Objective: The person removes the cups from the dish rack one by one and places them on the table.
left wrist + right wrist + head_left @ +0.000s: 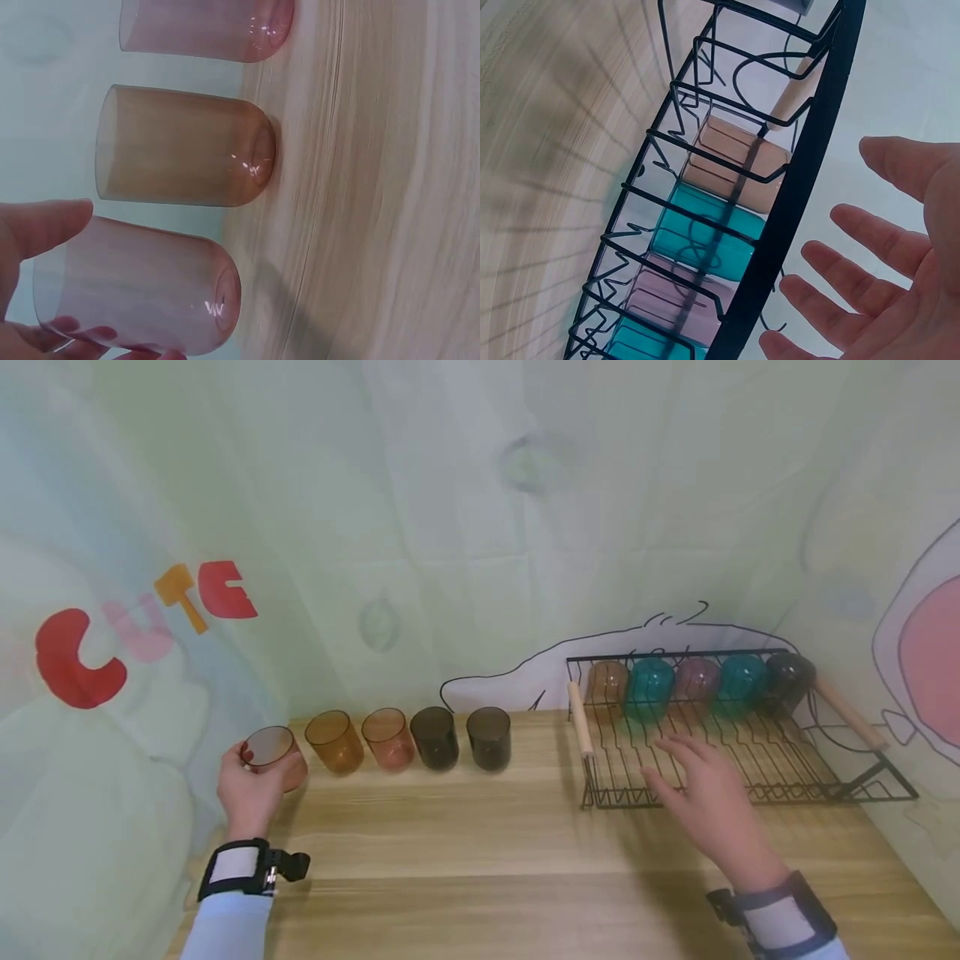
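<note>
Left of one rack [580, 719], five glasses [387, 740]

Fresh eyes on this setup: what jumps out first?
Probably the two bright teal cups, upside down among five in the back of the wire rack at right, with the right hand open in front. Then the bold red C of "CUTE" on the left backdrop. Below it, the left hand grips a pinkish cup at the left end of the cup row.
</note>
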`<state>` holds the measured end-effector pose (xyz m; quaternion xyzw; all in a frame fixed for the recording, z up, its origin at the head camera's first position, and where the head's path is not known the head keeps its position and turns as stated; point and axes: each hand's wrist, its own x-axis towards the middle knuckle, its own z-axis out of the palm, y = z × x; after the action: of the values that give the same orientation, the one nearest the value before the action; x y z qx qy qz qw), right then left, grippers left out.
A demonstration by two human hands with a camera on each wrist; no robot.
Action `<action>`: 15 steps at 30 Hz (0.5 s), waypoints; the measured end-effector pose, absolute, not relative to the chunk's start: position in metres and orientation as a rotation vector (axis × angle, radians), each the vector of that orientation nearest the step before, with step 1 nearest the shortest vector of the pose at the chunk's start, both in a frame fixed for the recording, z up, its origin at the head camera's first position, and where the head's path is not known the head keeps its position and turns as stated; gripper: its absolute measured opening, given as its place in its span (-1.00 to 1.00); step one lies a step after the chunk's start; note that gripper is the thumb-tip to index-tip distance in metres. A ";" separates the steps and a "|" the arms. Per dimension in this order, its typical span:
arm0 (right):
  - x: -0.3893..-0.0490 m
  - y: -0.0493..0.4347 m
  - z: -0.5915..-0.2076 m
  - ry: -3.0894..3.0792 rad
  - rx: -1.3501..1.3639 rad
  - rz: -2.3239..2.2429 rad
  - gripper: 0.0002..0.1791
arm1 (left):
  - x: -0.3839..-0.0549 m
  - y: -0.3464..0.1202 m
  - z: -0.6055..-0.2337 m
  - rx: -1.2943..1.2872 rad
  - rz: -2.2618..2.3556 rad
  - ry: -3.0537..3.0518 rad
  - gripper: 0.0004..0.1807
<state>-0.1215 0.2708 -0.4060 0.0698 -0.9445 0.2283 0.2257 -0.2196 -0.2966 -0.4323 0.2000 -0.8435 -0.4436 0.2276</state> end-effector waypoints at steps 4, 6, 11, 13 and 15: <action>-0.123 0.271 -0.405 -2.611 0.188 0.608 -0.40 | -0.226 -0.297 -0.438 0.545 -1.214 -2.340 -0.01; -0.123 0.270 -0.405 -2.613 0.190 0.602 -0.39 | -0.230 -0.297 -0.442 0.547 -1.215 -2.341 0.00; -0.121 0.269 -0.403 -2.604 0.207 0.596 -0.43 | -0.235 -0.294 -0.450 0.585 -1.259 -2.344 0.03; -0.121 0.269 -0.403 -2.596 0.210 0.597 -0.45 | -0.237 -0.293 -0.452 0.612 -1.297 -2.347 0.04; -0.121 0.269 -0.402 -2.590 0.211 0.598 -0.46 | -0.239 -0.291 -0.454 0.636 -1.332 -2.347 0.07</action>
<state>-0.1209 0.2687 -0.4022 0.0769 -0.9441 0.2178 0.2352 -0.2388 -0.2911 -0.4540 0.2254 -0.8322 -0.4722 0.1834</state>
